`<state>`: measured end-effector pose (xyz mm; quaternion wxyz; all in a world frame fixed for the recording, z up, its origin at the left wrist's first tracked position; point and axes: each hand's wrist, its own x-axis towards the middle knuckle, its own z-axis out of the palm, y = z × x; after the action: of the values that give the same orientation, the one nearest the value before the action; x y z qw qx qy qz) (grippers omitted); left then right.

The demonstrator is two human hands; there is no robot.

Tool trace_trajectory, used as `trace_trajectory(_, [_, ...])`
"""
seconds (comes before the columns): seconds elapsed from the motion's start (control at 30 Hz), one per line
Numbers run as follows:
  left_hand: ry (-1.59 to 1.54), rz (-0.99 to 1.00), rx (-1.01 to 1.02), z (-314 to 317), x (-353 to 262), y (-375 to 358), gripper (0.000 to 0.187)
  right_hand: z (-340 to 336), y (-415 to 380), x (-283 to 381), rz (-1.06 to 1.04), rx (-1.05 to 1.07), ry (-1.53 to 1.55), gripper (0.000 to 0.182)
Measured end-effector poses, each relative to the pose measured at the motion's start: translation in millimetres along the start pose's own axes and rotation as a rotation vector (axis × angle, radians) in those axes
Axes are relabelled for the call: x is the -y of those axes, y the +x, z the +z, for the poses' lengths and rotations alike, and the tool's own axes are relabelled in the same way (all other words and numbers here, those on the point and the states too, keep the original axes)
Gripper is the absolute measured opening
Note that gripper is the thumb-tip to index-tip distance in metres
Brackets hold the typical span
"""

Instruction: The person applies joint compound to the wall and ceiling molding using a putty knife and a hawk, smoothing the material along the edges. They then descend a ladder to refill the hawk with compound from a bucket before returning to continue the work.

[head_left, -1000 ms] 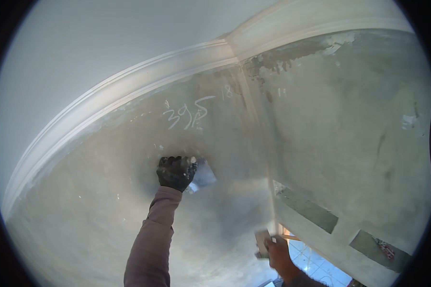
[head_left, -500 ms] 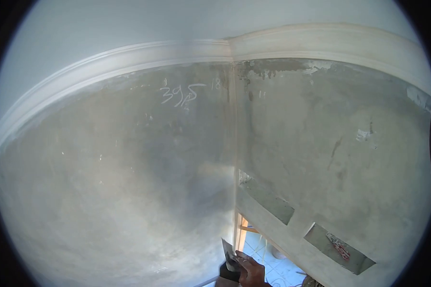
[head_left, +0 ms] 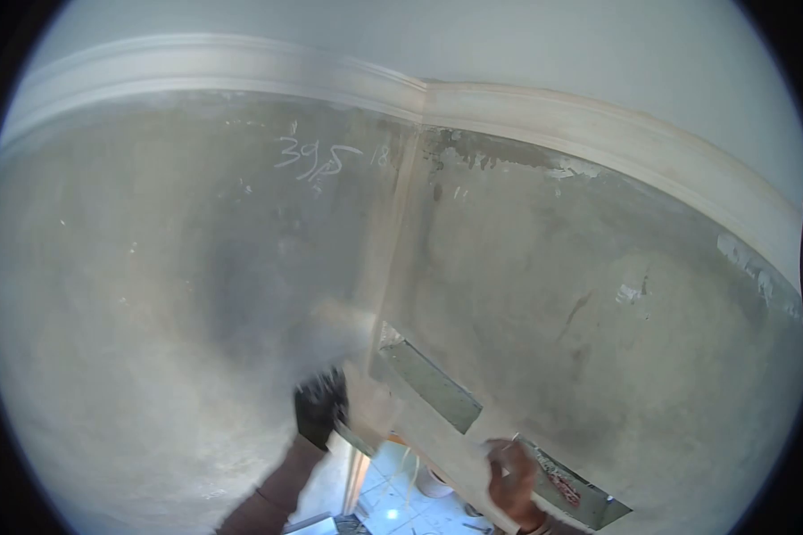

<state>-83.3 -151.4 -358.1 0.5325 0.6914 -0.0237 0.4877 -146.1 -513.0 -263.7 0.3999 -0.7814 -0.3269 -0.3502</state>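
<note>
My left hand (head_left: 319, 408), in a black glove, is raised against the left wall near the corner, its fingers closed and smeared by motion. Just right of it is a blurred beige flat piece (head_left: 371, 410); whether the glove grips it I cannot make out. A pale grey smear hangs above the glove. My bare right hand (head_left: 513, 486) is in front of the ledge with fingers curled toward the thumb; what they hold, if anything, is hidden. Beside it, a red and white tool (head_left: 562, 489) lies in the right recess (head_left: 602, 508).
Grey plastered walls (head_left: 509, 267) meet at a corner strip (head_left: 394, 236) under white cornice (head_left: 598, 116). Another recess (head_left: 437, 388) opens in the right wall's sloping ledge. Far below are a tiled floor (head_left: 393, 513), a bucket (head_left: 433, 484) and a wooden post (head_left: 355, 481).
The view has tilted and shifted right. My gloved left hand has risen into sight. My right hand has moved right, and the putty knife it held is no longer clearly visible.
</note>
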Motion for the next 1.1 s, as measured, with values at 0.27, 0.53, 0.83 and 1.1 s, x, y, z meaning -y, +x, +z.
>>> trace_trajectory(0.27, [0.696,1.089,-0.228,-21.8,-77.9,296.8,0.019,-65.8,206.8,29.9,-0.417,-0.040,-0.195,0.022])
trace_trajectory(0.53, [0.900,1.081,0.078,-32.9,-63.9,334.4,0.030,25.4,467.8,71.8,-1.091,-0.147,-1.127,0.025])
trace_trajectory(0.83, [0.693,1.312,-0.141,-32.6,-40.7,336.2,0.036,92.9,557.9,57.4,-1.270,-0.532,-1.371,0.022])
trace_trajectory(1.1, [0.565,1.336,-0.174,-28.9,-38.0,336.0,0.028,101.2,559.4,56.4,-1.214,-0.433,-1.546,0.018])
